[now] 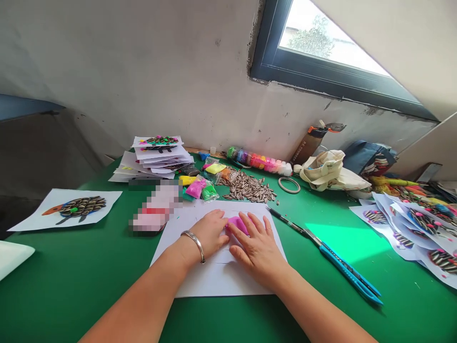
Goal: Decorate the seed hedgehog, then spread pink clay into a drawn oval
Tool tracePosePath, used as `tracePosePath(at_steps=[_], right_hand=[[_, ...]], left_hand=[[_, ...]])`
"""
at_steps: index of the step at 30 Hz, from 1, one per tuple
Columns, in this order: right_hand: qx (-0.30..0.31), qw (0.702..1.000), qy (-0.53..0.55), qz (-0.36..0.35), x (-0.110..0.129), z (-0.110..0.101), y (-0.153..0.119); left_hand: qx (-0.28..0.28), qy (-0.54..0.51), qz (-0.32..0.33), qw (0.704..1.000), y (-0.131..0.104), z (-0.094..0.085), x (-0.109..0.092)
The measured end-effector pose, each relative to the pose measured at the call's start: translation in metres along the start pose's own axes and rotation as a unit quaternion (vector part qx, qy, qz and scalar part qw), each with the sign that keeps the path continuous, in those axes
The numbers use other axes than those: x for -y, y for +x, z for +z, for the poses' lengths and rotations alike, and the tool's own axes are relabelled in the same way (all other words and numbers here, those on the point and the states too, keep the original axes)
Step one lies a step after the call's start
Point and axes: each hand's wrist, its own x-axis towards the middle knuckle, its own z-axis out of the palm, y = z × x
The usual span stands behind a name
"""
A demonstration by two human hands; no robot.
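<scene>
A flat patch of purple modelling clay (238, 225) lies on a white sheet of paper (200, 286) in front of me. My right hand (255, 245) rests over it, fingers stretched out and spread, the index finger across the clay. From the left, my left hand (210, 233), with a silver bangle (195, 244) on the wrist, lies on the paper. Its fingers are slightly bent, with thumb and index tips at the clay's left edge. Faint lines show on the paper; the hands hide part of them and of the clay.
Sunflower seeds (250, 186) and bagged clay (196, 188) lie beyond the paper. A black pen (285, 219) and blue tweezers (350, 271) are at right. Finished seed pictures (407, 228) lie far right, another picture (67, 209) at left, and a paper stack (157, 159) behind.
</scene>
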Motion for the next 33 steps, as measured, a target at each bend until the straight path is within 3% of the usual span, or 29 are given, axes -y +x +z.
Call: tracePosePath(at_steps=[10,20,33], right_hand=[[0.005,1.000,0.017,-0.006,0.005,-0.005,0.003],[0.001,0.999,-0.010,-0.033,0.004,-0.001,0.010],[-0.037,0.999,-0.015,-0.031,0.007,-0.002,0.014]], left_hand=[[-0.010,0.021,-0.001,1.000,-0.003,-0.010,0.003],[0.022,0.033,-0.012,0.999,-0.003,-0.011,0.002],[0.012,0.016,-0.007,1.000,-0.003,-0.008,0.002]])
